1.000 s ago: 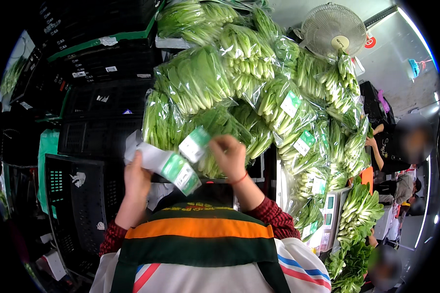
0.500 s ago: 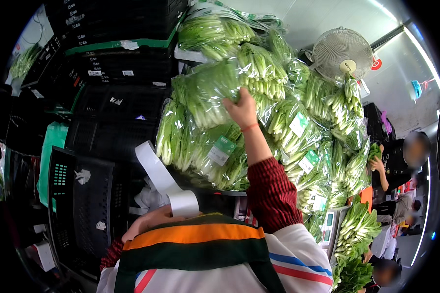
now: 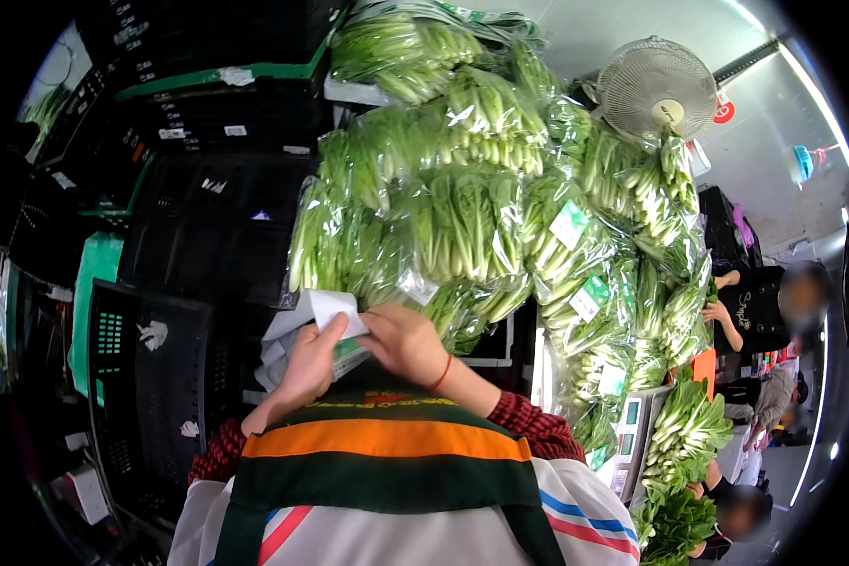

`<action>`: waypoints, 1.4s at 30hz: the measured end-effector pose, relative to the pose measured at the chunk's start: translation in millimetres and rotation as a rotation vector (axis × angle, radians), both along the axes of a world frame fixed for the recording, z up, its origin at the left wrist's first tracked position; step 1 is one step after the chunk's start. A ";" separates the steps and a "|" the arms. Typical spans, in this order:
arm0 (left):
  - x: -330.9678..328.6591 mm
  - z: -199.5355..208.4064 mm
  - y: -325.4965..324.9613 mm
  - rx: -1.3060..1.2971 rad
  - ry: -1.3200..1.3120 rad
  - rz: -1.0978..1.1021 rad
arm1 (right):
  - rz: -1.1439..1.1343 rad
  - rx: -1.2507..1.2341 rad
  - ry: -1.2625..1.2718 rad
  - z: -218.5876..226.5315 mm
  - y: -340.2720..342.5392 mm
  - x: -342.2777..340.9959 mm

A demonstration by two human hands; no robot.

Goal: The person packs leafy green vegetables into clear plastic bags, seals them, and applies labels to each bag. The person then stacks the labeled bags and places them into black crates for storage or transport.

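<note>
My left hand (image 3: 311, 366) is closed on a white label strip (image 3: 328, 307), its thumb pressed over the paper in front of my apron. Against the strip's right edge, my right hand (image 3: 404, 341) has its fingers curled and pinching; the exact spot under its fingertips is hidden. More of the strip hangs in loose folds below my left hand. Just beyond both hands lies a clear bag of leafy greens (image 3: 467, 226), on top of other bagged greens (image 3: 349, 245). Some of these bags carry green and white labels (image 3: 590, 299).
Black plastic crates (image 3: 174, 377) stand at left, with stacked crates (image 3: 226, 113) behind. A scale (image 3: 629, 443) and loose greens (image 3: 689, 434) are at right. A fan (image 3: 656, 90) stands at the far right. Co-workers (image 3: 759, 302) are at the right edge.
My right hand has let go of the bag of greens, which now lies on the pile, and come back to the label strip. My left hand has raised the strip.
</note>
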State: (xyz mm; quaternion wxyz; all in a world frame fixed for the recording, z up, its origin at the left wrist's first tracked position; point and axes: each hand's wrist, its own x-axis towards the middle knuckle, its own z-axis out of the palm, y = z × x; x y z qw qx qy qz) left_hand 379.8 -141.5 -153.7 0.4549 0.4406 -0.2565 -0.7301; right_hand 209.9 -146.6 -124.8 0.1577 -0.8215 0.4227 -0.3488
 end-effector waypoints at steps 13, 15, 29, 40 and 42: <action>-17.6 -14.6 1.7 -0.004 -0.158 0.153 | 0.047 -0.296 0.053 -0.8 -2.3 -10.9; -15.6 -13.0 4.1 -0.023 -0.153 0.145 | 0.122 -0.362 0.070 3.2 -6.0 -14.0; 66.9 4.9 28.5 -0.022 0.012 0.345 | -0.112 0.037 -0.047 17.6 -156.0 -15.6; 79.6 22.1 64.0 -0.079 -0.275 -0.747 | 0.141 0.021 -0.038 5.6 -141.1 63.7; 72.8 25.9 57.5 -0.152 -0.282 -0.799 | 0.077 -0.019 -0.042 44.9 -120.8 53.8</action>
